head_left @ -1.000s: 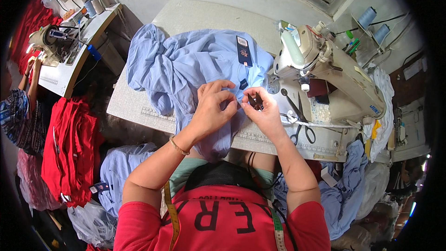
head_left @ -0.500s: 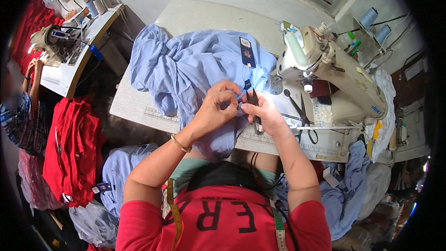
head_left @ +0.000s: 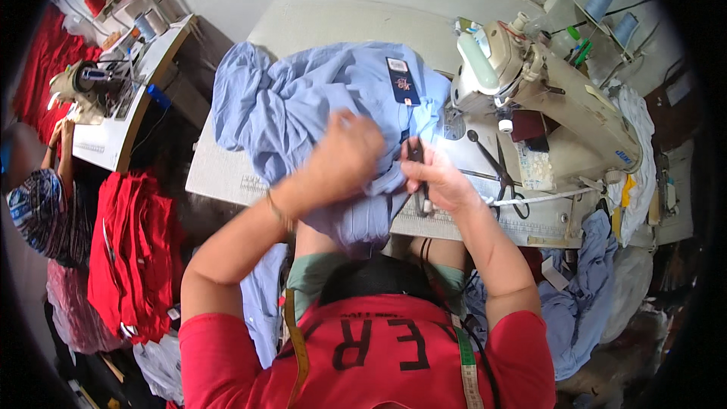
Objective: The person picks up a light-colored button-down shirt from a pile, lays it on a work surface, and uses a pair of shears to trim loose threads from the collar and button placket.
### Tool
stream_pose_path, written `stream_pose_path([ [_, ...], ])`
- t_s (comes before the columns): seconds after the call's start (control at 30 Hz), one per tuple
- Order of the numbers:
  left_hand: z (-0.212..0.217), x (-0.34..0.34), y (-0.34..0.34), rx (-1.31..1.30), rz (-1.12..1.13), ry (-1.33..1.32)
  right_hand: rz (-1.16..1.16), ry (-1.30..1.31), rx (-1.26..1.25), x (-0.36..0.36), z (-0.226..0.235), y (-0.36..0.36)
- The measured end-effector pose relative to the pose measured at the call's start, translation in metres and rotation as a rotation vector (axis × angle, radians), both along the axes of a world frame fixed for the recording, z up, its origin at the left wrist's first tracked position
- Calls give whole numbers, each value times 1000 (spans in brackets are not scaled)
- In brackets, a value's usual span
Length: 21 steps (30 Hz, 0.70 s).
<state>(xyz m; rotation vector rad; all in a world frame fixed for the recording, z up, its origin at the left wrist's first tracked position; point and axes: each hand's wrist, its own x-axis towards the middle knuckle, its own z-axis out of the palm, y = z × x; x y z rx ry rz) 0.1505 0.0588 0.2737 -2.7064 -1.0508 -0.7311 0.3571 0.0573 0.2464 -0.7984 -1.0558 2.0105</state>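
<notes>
A light blue garment (head_left: 291, 91) lies bunched over the sewing table, its lower part hanging over the near edge above my lap. A dark hang tag (head_left: 401, 83) rests on it near the sewing machine. My right hand (head_left: 441, 180) grips a small pair of dark thread snips (head_left: 415, 153) at the garment's right edge, just below a small dark label (head_left: 405, 136). Over the middle of the cloth is my left hand (head_left: 344, 153), smeared by motion, so its fingers and anything in them cannot be made out.
A sewing machine (head_left: 553, 98) stands at the right, with black scissors (head_left: 500, 174) lying below it. At the left, another person's hands (head_left: 62, 132) work at a second machine (head_left: 76, 91). Red garments (head_left: 132, 257) hang beside that table. Blue cloth (head_left: 583, 303) lies low at right.
My left hand has come away from the snips and my right hand, moving left and a little nearer over the cloth. The right hand stays nearly in place, still holding the snips.
</notes>
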Motion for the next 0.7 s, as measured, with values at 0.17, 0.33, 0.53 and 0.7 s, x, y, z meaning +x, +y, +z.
stream_pose_path([
  [0.17, -4, -12, 13, -270, -33, -511, -151, -165, 242, -3, 9, 1],
  [0.33, -5, -17, 2, -302, 145, -390, -140, -331, 341, -2, 15, -8],
  [0.53, -15, 8, -14, -807, -76, -748, -141, -378, 348, -3, 20, -13],
  [0.7, -20, 13, -14, -987, -35, -837, -144, -386, 368, -3, 18, -16],
])
